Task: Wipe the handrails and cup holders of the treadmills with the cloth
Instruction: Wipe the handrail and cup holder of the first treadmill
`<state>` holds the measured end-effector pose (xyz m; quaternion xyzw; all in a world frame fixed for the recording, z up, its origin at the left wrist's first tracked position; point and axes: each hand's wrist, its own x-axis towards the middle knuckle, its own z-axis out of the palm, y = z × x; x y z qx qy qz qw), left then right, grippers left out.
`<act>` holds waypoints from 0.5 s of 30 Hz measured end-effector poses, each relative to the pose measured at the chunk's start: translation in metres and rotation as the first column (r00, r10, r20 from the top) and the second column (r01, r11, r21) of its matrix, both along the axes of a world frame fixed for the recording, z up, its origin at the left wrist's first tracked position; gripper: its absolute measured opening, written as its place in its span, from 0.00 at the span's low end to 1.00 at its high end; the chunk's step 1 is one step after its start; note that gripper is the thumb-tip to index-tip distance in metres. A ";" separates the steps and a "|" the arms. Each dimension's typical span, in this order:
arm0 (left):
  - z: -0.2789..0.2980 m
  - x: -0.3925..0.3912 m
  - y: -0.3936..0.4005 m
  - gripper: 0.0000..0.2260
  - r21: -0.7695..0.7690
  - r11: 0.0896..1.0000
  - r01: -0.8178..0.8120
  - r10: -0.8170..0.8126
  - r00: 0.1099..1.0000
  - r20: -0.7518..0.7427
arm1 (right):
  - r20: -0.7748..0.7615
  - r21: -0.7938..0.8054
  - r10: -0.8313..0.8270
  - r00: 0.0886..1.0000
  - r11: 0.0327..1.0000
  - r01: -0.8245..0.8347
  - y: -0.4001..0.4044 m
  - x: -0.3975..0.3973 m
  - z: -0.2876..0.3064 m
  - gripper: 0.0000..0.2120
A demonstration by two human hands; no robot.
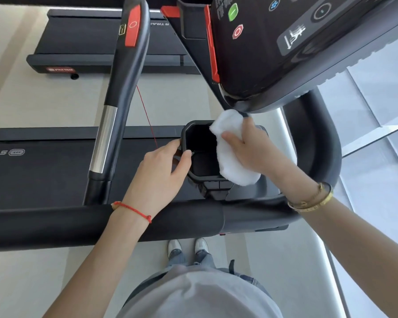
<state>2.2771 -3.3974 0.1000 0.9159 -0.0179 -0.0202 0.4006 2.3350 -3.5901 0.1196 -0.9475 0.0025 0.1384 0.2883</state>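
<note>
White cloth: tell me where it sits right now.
In the head view, right of centre, the white cloth lies under the right hand, draped over the cup holder's right rim, just below the console.

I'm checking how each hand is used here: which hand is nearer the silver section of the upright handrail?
Left. The left hand grips the cup holder rim, just beside the silver section. The right hand holds the white cloth on the holder's far side.
</note>
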 end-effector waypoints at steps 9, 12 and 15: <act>-0.004 0.000 0.000 0.13 0.003 1.000 -0.009 0.009 1.000 -0.002 | 0.061 0.041 -0.030 0.998 0.999 0.028 -0.008 -0.035 -0.015 0.17; -0.003 0.000 0.000 0.13 0.000 1.000 -0.012 0.012 1.000 -0.004 | 0.129 -0.037 0.106 0.986 0.994 -0.102 -0.004 -0.009 -0.007 0.23; -0.003 0.000 0.000 0.14 0.010 1.000 -0.009 0.009 1.000 -0.014 | 0.224 -0.316 0.366 0.903 0.904 -0.288 -0.002 0.012 -0.004 0.23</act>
